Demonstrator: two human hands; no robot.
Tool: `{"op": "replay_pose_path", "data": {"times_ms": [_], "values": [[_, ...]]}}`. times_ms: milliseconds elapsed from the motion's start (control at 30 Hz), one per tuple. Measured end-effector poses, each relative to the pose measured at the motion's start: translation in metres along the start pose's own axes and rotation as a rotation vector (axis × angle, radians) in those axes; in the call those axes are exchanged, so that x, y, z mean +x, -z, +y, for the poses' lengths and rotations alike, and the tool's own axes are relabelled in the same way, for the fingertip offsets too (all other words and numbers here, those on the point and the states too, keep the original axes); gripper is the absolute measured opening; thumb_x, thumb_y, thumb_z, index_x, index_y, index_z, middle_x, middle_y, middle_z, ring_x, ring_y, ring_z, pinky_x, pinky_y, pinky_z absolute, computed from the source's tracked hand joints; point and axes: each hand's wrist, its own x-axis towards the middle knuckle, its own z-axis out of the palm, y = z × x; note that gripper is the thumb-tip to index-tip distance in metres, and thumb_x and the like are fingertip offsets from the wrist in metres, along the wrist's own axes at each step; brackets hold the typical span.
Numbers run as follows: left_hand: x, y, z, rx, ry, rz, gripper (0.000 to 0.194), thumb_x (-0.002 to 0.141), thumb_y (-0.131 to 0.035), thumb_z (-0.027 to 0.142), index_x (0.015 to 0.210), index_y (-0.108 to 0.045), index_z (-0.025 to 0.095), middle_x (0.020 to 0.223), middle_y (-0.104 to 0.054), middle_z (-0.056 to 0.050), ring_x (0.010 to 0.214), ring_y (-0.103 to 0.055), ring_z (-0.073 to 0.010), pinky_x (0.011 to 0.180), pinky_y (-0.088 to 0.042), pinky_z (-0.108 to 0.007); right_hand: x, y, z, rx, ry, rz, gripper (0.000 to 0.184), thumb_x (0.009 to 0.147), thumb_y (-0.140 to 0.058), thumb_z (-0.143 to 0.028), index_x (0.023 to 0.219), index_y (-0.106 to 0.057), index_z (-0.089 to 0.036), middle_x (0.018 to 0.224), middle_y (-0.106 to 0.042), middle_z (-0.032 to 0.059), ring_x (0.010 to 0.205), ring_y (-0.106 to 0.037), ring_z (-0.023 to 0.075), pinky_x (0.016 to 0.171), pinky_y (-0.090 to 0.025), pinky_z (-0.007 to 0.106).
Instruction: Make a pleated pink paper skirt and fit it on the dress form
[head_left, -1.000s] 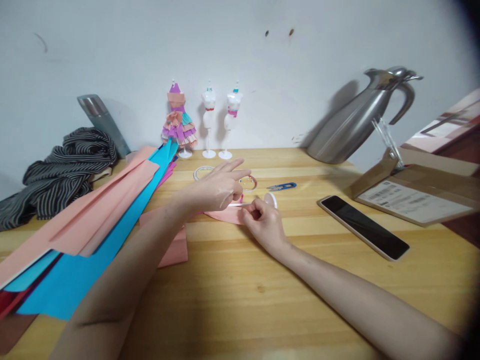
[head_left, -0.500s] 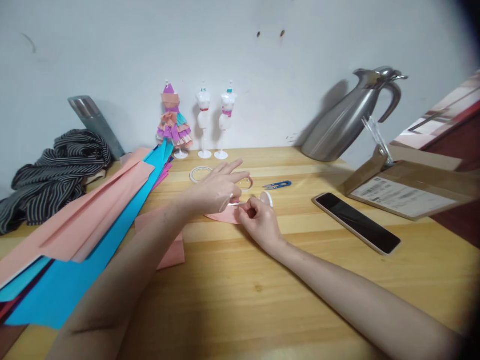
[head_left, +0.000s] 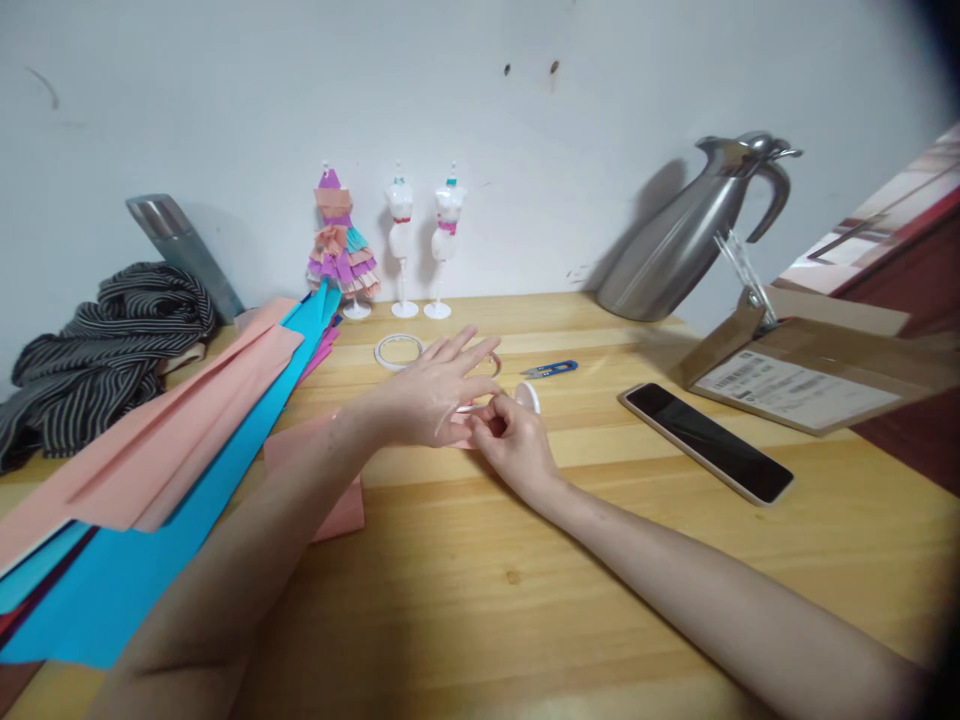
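Observation:
My left hand [head_left: 427,395] is stretched over the work with its fingers spread, its thumb pointing down beside my right fingertips. My right hand [head_left: 517,445] is closed in a pinch at the edge of a piece of pink paper [head_left: 463,444], mostly hidden under my hands. A white round base [head_left: 528,397] stands on edge behind my right hand, with part of a thin white stem near the fingers. It resembles the bases of the small white dress forms [head_left: 402,235]. What lies between my hands is largely covered.
Tape rolls [head_left: 398,351] and blue thread snips [head_left: 551,369] lie behind my hands. A dress form in a paper dress [head_left: 341,250] stands at the wall. Coloured paper [head_left: 187,430] and striped cloth [head_left: 112,350] lie left; a phone [head_left: 705,440], box [head_left: 810,380] and steel jug [head_left: 675,240] are right.
My left fingers have spread, and the index finger that was bent down has lifted. Less of the pink paper shows under my hands. The whole view has shifted slightly.

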Motion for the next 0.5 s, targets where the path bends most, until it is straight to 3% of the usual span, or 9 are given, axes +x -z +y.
{"op": "replay_pose_path", "data": {"times_ms": [67, 200, 500], "values": [[0.000, -0.005, 0.000, 0.011, 0.014, 0.001, 0.040, 0.080, -0.069, 0.034, 0.115, -0.063, 0.014, 0.158, -0.023, -0.023, 0.147, -0.010, -0.0452, 0.112, -0.022, -0.065, 0.000, 0.000, 0.000, 0.003, 0.003, -0.003, 0.019, 0.076, -0.056, -0.021, 0.059, -0.046, -0.022, 0.053, -0.052, -0.0041, 0.051, -0.043, 0.0125, 0.068, -0.046, 0.033], [0.003, -0.011, 0.000, 0.074, 0.069, -0.025, 0.021, 0.085, -0.061, 0.027, 0.096, -0.069, 0.011, 0.159, -0.022, -0.021, 0.147, -0.007, -0.0462, 0.112, -0.020, -0.068, -0.001, 0.001, 0.000, 0.009, 0.009, -0.010, 0.018, 0.076, -0.055, -0.022, 0.060, -0.048, -0.022, 0.053, -0.051, -0.0040, 0.052, -0.044, 0.0126, 0.069, -0.047, 0.033], [0.005, 0.001, 0.006, 0.099, 0.138, -0.171, 0.017, 0.082, -0.061, 0.018, 0.089, -0.073, 0.008, 0.159, -0.024, -0.019, 0.148, -0.008, -0.0448, 0.115, -0.018, -0.065, -0.001, 0.002, -0.002, 0.014, 0.008, -0.016, 0.019, 0.078, -0.055, -0.023, 0.061, -0.048, -0.022, 0.054, -0.051, -0.0042, 0.051, -0.043, 0.0119, 0.069, -0.046, 0.033]]}}
